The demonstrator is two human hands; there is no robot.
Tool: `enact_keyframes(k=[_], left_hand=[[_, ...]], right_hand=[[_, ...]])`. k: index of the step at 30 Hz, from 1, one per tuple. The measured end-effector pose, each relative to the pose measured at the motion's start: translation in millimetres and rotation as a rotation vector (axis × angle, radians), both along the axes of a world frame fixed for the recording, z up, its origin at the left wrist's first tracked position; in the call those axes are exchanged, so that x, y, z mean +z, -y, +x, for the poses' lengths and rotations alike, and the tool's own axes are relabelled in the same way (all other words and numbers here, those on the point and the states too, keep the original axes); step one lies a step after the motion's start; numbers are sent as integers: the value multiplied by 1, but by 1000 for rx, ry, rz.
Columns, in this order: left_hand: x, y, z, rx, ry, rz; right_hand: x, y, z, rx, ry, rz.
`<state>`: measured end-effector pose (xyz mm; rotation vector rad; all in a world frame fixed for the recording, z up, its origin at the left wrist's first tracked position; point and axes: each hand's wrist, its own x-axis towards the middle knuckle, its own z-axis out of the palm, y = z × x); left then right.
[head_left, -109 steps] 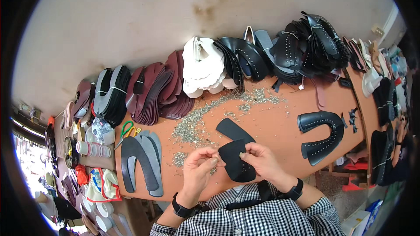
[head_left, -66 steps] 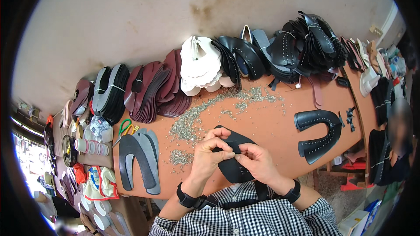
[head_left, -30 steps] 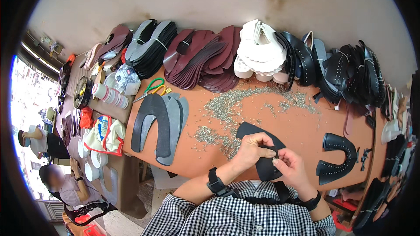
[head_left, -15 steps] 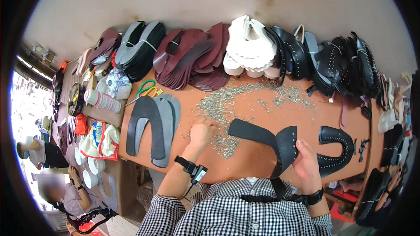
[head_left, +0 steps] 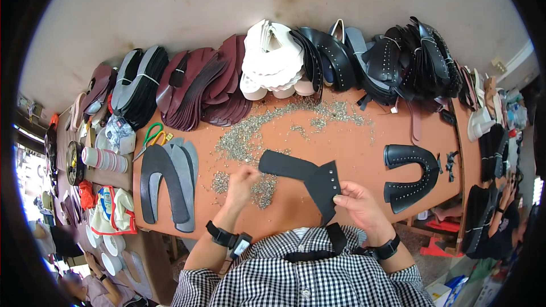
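Black and bent, the strip is pinched in the right hand over the table's near side. The left hand has let go, now curled at the loose studs, its grip unclear; one hand alone holds the strip.

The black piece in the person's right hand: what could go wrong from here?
1. The right hand pinches the black piece near one edge only, so it could slip or twist.
2. Loose studs lie scattered on the table, some close to the left hand; a careless sweep might spread them further.
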<state>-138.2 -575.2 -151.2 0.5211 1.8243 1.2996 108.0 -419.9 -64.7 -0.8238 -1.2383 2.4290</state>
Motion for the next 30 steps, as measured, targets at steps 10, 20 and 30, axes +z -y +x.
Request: enact_keyframes(k=[10, 20, 30], left_hand=[[-50, -33, 51, 12, 1202, 267], [-39, -58, 52, -78, 597, 141], [1, -79, 60, -121, 322, 332]], right_hand=[[-32, -20, -45, 92, 204, 407], [-91, -52, -81, 188, 667, 958], [-74, -61, -84, 178, 353, 131]])
